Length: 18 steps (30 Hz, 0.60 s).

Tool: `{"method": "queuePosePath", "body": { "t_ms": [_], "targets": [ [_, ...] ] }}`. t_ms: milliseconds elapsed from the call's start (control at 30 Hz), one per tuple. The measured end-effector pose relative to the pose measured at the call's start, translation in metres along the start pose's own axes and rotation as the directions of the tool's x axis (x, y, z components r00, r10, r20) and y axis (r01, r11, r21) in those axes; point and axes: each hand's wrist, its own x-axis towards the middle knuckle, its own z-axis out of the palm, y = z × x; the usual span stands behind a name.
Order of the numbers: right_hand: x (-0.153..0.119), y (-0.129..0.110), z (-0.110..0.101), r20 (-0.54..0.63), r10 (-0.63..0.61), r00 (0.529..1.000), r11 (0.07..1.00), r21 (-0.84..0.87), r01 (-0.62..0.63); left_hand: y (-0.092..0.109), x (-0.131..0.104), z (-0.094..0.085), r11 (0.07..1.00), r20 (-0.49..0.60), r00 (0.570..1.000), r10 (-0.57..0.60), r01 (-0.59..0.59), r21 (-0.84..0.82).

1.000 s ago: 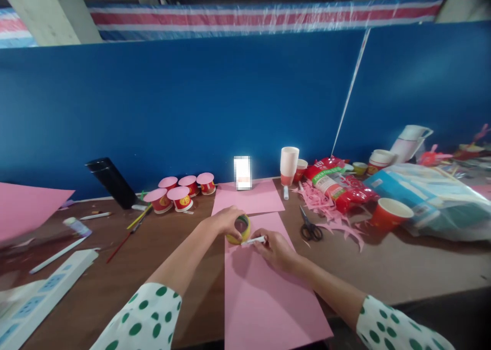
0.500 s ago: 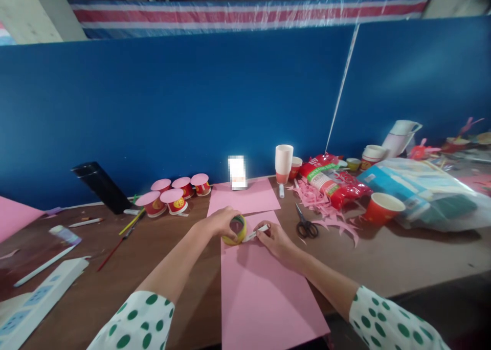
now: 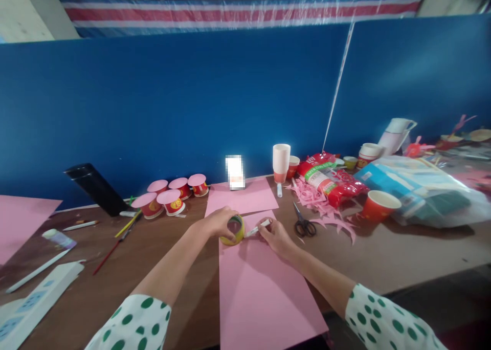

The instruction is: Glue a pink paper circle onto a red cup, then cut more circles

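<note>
Pen (image 3: 255, 229) has crept up the tape roll's (image 3: 238, 237) right side | left hand (image 3: 219, 223) fingers grip roll, right hand (image 3: 276, 239) fingers pinch pen | roll atop pink paper's (image 3: 264, 288) far end | likely light, firm: hold rim

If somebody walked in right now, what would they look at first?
Probably the big blue board across the back of the table. Next, perhaps, the middle, where the left hand holds a yellow roll on a pink sheet and the right hand holds a white pen beside it. Left of them, near the board, stand five red cups with round pink tops.
</note>
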Motion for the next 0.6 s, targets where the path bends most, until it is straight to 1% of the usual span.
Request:
{"method": "queuePosePath", "body": {
  "t_ms": [433, 600],
  "targets": [
    [0.0059, 0.0066, 0.0010, -0.121, 0.068, 0.990, 0.993, 0.101, -0.056, 0.0019, -0.0009, -0.0013, 1.000, 0.006, 1.000, 0.008, -0.008, -0.012],
    [0.0048, 0.0065, 0.0016, -0.138, 0.073, 0.988, 0.989, 0.137, -0.054, 0.0022, -0.0012, -0.0015, 1.000, 0.009, 1.000, -0.006, 0.006, -0.030]
  ]
}}
